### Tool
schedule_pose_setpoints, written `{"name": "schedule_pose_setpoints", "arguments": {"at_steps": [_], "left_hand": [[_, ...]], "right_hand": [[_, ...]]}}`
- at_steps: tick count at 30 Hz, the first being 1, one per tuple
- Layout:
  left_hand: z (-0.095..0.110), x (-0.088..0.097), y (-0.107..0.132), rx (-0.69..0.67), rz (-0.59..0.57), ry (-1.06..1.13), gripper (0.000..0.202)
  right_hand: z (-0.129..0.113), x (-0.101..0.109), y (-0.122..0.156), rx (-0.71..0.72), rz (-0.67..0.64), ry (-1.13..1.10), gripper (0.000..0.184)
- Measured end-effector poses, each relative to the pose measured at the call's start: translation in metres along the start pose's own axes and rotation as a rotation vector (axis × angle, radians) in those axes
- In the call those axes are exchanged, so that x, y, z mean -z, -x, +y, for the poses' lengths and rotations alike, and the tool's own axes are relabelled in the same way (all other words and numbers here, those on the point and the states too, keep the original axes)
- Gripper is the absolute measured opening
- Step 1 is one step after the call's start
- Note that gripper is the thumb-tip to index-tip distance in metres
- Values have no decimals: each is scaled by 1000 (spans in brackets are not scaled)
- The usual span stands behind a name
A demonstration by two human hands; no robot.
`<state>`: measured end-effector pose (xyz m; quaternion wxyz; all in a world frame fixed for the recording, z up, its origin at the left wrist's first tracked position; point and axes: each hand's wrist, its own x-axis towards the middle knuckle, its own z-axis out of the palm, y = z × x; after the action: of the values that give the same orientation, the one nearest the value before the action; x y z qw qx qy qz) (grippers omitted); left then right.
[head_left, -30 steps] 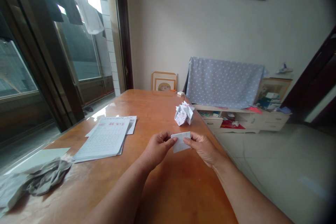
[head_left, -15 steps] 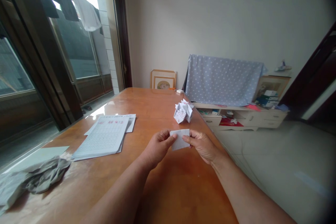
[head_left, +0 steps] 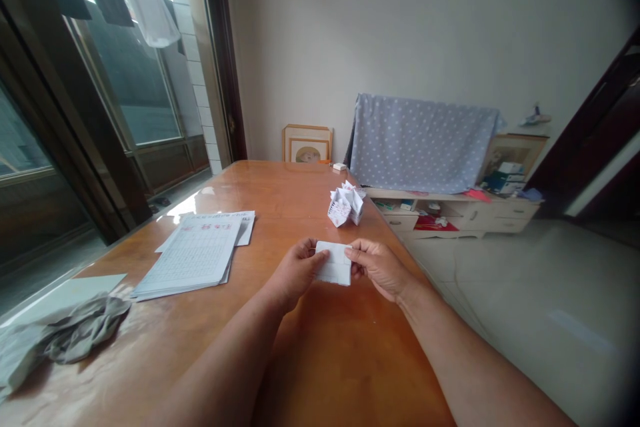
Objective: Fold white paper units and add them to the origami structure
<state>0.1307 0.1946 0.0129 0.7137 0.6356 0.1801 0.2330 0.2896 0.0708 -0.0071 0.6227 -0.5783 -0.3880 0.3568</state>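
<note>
A small folded piece of white paper (head_left: 334,263) is held just above the wooden table (head_left: 320,360) between both hands. My left hand (head_left: 295,273) pinches its left edge with thumb and fingers closed. My right hand (head_left: 380,268) pinches its right edge the same way. Beyond them on the table stands a cluster of folded paper shapes (head_left: 343,204), white with red print. A stack of ruled paper sheets (head_left: 197,255) lies to the left of my hands.
A grey crumpled cloth (head_left: 75,330) and a pale sheet (head_left: 60,293) lie at the table's near left. The table's right edge drops to a tiled floor (head_left: 525,293). A low cabinet (head_left: 450,213) under a dotted blue cloth (head_left: 423,140) stands behind. Glass doors (head_left: 100,113) are on the left.
Both hands keep their pinch on the folded paper and have lowered it slightly toward the table. The view has tilted down a little.
</note>
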Motion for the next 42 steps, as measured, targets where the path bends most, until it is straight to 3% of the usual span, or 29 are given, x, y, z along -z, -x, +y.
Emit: {"name": "schedule_pose_setpoints", "arguments": {"at_steps": [5,11,13,16,22,26,31,35,42], "left_hand": [[-8,7,-6,75,74,-40,31],[-13,7,-6,127,-1,-138,42],[-13,7,-7,82,38,-259,44],[-14,10,-10,-99,114,-598,34],[-16,9,-5,-248,-211,-924,21],[-18,7,0,-278,-280,-1044,20],[-18,9,-1,-277,-284,-1097,23],[-18,9,-1,-287,-298,-1106,21],[-19,11,-2,-319,-331,-1148,17]], "right_hand": [[-7,-4,4,-43,41,35,35],[-6,-2,4,-85,-51,136,30],[-2,0,2,-109,-50,167,29],[5,4,-1,-157,20,212,25],[10,7,-1,-234,101,363,16],[11,9,0,-268,100,476,13],[13,18,1,-108,105,718,1],[9,21,0,34,143,869,5],[-8,5,11,156,-188,710,21]]}}
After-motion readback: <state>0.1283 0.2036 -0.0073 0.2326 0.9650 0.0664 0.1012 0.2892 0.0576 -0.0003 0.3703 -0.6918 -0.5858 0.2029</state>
